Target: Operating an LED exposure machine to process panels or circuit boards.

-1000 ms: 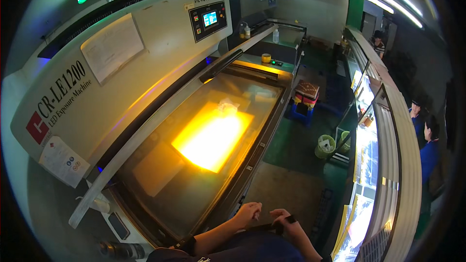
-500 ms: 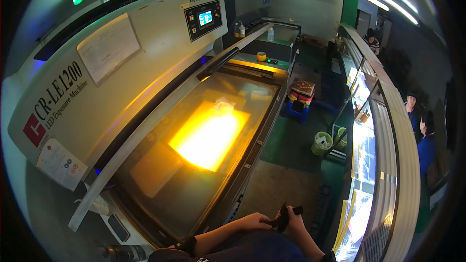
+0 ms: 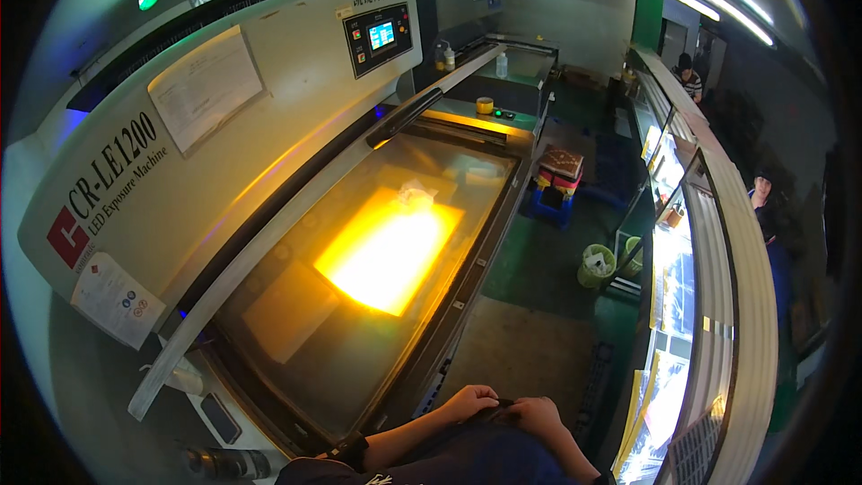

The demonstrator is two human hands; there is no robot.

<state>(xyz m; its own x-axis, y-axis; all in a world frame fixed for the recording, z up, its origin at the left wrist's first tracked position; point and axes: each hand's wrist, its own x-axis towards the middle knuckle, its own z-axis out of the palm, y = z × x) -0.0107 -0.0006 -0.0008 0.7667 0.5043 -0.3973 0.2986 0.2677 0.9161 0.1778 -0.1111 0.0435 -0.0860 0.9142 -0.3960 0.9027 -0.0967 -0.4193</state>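
Observation:
My left hand (image 3: 473,402) and my right hand (image 3: 537,415) are close together in front of my body, at the lower middle. Between them shows a small piece of a black strip-like thing (image 3: 505,403); its kind is hard to make out. Both hands have their fingers closed around its ends, and most of it is hidden behind them. Beyond my hands lies the glass bed (image 3: 359,359) of a large exposure machine (image 3: 296,81). A bright yellow glowing rectangle (image 3: 391,251) shows in it, with a crumpled pale piece (image 3: 416,192) at its far end.
A long metal bar (image 3: 260,242) stretches along the bed's left side. A phone (image 3: 220,418) and a dark bottle (image 3: 224,464) are at lower left. A stool (image 3: 557,175) and a green bin (image 3: 595,266) stand right of the machine, before a lit bench (image 3: 673,278). People (image 3: 763,193) are beyond it.
The black thing stuck up between my hands before; now it is lower and mostly covered. My right hand has turned down level with the left. A person at far right is out of sight.

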